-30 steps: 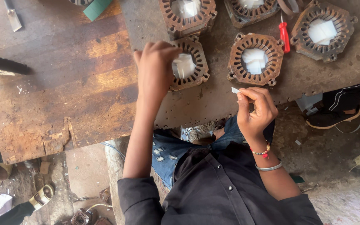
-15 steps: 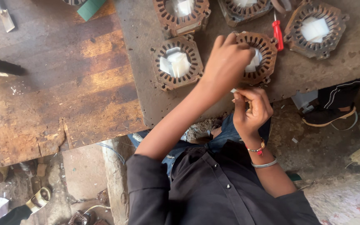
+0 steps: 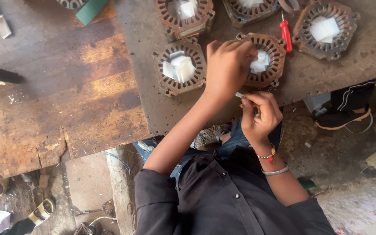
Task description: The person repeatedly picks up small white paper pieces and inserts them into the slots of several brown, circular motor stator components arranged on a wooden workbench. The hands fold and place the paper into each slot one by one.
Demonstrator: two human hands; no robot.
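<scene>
My left hand reaches over a rusty brown motor stator on the grey metal plate. Its curled fingers lie on the stator's near-left rim, beside the white paper pieces in the core. The back of the hand hides the fingertips. Just below the plate's edge, my right hand pinches a small white paper slip between thumb and forefinger. A second stator, also with white paper inside, lies to the left.
Three more stators lie along the plate's far side, with a red-handled screwdriver between two of them. A worn wooden bench top spreads to the left, holding a green object and metal tools. Dirt floor and scraps lie below.
My left hand has moved right, from the left stator across to the right stator. My right hand has stayed near the plate's edge, holding the paper slip.
</scene>
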